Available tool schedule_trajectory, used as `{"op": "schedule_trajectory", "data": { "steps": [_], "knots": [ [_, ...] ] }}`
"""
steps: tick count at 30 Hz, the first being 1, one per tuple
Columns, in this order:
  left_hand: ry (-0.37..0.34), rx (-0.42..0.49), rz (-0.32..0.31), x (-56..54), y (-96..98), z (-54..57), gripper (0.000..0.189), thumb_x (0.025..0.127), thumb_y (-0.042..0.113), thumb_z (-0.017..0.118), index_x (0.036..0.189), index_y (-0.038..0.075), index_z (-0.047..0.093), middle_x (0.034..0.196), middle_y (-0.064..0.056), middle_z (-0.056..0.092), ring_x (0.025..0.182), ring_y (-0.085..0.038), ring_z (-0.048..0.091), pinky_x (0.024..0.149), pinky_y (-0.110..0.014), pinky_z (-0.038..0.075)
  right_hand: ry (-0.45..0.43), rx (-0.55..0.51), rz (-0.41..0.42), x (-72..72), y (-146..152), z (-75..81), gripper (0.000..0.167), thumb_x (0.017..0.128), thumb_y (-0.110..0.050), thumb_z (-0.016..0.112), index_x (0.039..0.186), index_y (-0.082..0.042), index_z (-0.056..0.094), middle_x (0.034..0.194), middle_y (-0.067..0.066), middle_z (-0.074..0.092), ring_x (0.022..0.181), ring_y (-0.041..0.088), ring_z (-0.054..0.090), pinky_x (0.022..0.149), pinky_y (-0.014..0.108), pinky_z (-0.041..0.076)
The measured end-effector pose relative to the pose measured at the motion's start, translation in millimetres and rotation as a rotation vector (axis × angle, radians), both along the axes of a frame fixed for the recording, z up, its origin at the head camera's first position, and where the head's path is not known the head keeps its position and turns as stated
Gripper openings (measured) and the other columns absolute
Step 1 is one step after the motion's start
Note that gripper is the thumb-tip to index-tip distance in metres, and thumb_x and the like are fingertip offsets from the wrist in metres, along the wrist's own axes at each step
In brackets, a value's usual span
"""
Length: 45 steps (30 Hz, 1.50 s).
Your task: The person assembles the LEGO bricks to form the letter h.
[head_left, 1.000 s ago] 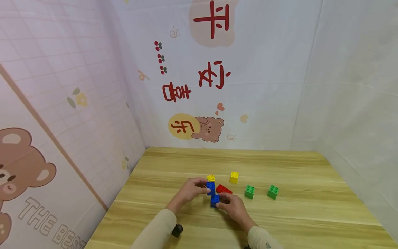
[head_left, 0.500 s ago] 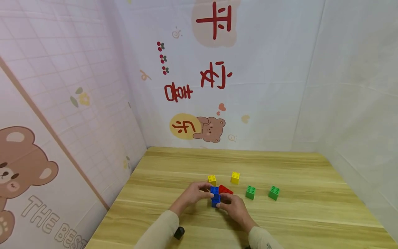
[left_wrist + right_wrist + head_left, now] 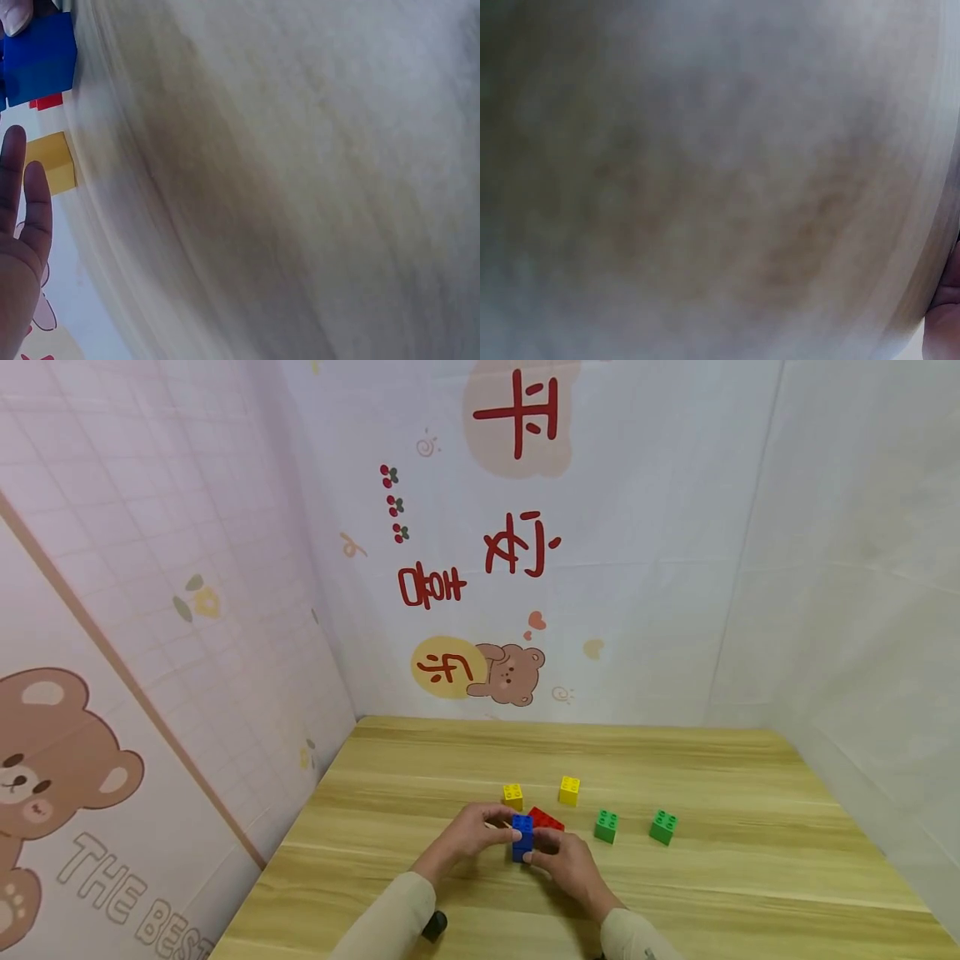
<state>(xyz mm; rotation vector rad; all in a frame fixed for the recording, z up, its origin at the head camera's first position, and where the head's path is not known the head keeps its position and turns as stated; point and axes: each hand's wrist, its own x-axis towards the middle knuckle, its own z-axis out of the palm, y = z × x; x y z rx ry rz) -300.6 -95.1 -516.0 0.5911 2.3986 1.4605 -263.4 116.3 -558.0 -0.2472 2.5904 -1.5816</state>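
In the head view, my left hand (image 3: 474,835) pinches the upper blue toy brick (image 3: 523,831) between thumb and fingers. It sits right on top of the lower blue brick (image 3: 519,855), which my right hand (image 3: 570,863) pinches from the right, close to the table. The two bricks line up as one small upright stack. In the left wrist view, a thumb presses a blue brick (image 3: 43,58), while other fingers of the left hand (image 3: 21,255) stretch out below it. The right wrist view catches only a sliver of the right hand (image 3: 942,326).
Just behind the stack lies a red brick (image 3: 547,819). Two yellow bricks (image 3: 513,796) (image 3: 569,790) stand farther back. To the right are two green bricks (image 3: 606,827) (image 3: 663,827). The wooden table (image 3: 750,893) meets printed cloth walls at the back and sides.
My left hand has moved right and down with its blue brick, from behind and above the other blue brick onto its top. The right hand has stayed nearly still.
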Motion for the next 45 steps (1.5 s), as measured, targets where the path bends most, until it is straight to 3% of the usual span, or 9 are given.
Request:
{"op": "schedule_trajectory", "data": {
  "steps": [8,16,32,39,45],
  "knots": [
    [0.046,-0.006,0.005,2.3,0.5,-3.9,0.026,0.091,0.029,0.074,0.116,0.021,0.074,0.101,0.007,0.069,0.095,-0.016,0.059,0.077,-0.035,0.051,-0.010,0.003,-0.005,0.4,-0.8,2.2,0.049,0.086,-0.029,0.079,0.124,-0.001,0.067,0.118,0.011,0.069,0.112,0.031,0.062,0.098,0.056,0.044],
    [0.084,-0.052,0.008,5.7,2.8,-5.5,0.026,0.091,0.032,0.074,0.115,0.023,0.074,0.100,0.013,0.070,0.093,-0.010,0.058,0.079,-0.031,0.048,-0.017,0.020,-0.020,1.1,-0.2,2.5,0.050,0.085,-0.028,0.080,0.124,0.000,0.066,0.117,0.011,0.069,0.111,0.031,0.062,0.098,0.056,0.044],
    [0.029,-0.043,0.029,9.6,0.9,-4.5,0.028,0.091,0.032,0.073,0.118,0.022,0.073,0.108,0.009,0.069,0.098,-0.015,0.060,0.084,-0.040,0.050,-0.009,0.002,0.005,3.1,-1.4,2.5,0.045,0.087,-0.024,0.078,0.124,0.000,0.066,0.117,0.012,0.069,0.111,0.032,0.062,0.098,0.057,0.043],
    [0.040,-0.048,0.028,9.8,2.6,-0.4,0.027,0.091,0.032,0.074,0.116,0.021,0.072,0.108,0.008,0.068,0.103,-0.017,0.058,0.089,-0.042,0.048,-0.023,-0.005,0.015,4.2,-0.6,4.8,0.044,0.090,-0.021,0.075,0.126,0.001,0.064,0.119,0.014,0.068,0.114,0.035,0.061,0.099,0.058,0.042],
    [0.050,-0.059,0.041,8.0,1.7,0.0,0.028,0.090,0.033,0.075,0.115,0.020,0.072,0.106,0.008,0.067,0.101,-0.017,0.058,0.084,-0.041,0.050,-0.034,-0.002,0.021,3.4,1.5,8.7,0.045,0.091,-0.022,0.073,0.128,0.003,0.063,0.119,0.016,0.068,0.113,0.035,0.062,0.098,0.056,0.044]
  ]
}}
